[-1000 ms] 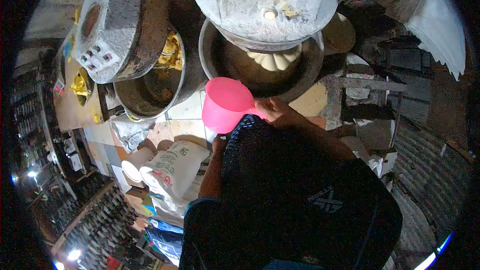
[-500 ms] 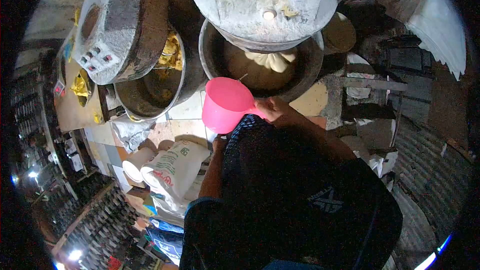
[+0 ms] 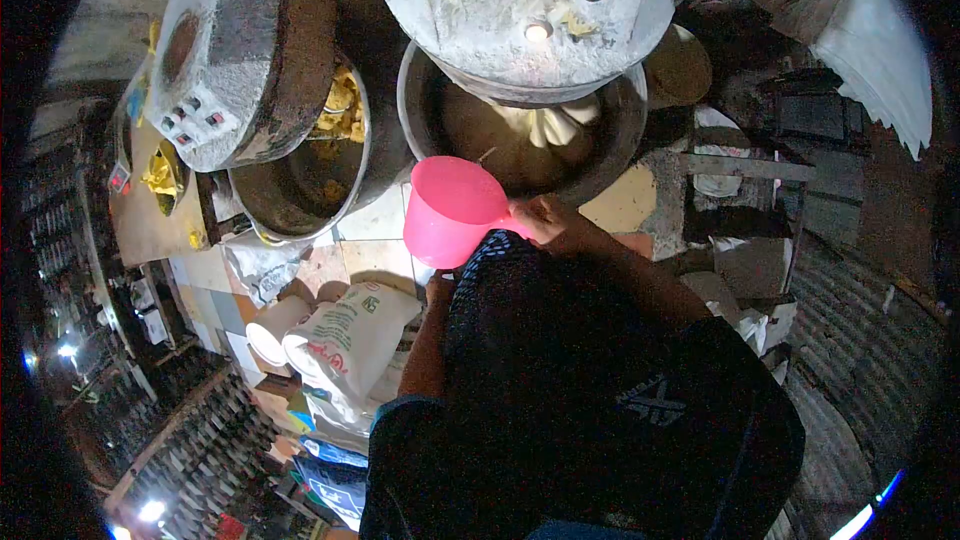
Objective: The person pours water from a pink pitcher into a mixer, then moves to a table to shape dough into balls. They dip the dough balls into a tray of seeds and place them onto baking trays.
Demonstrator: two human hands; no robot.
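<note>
L hand (image 3: pixel 439 289) partly hid by cup (image 3: pixel 453 215), grip unclear. Mid mixer (image 3: pixel 530 35) cut off @ top, hides back of bowl (image 3: pixel 407 112). Sack (image 3: pixel 350 335) txt illegible.

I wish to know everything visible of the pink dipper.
The pink dipper looks like plastic, with a round open mouth, a deep body and a side handle, which the right hand grips. Its mouth faces upward; contents are unclear. In view, it overlaps the mixing bowl's edge. Whether the left hand touches it is unclear.
</note>
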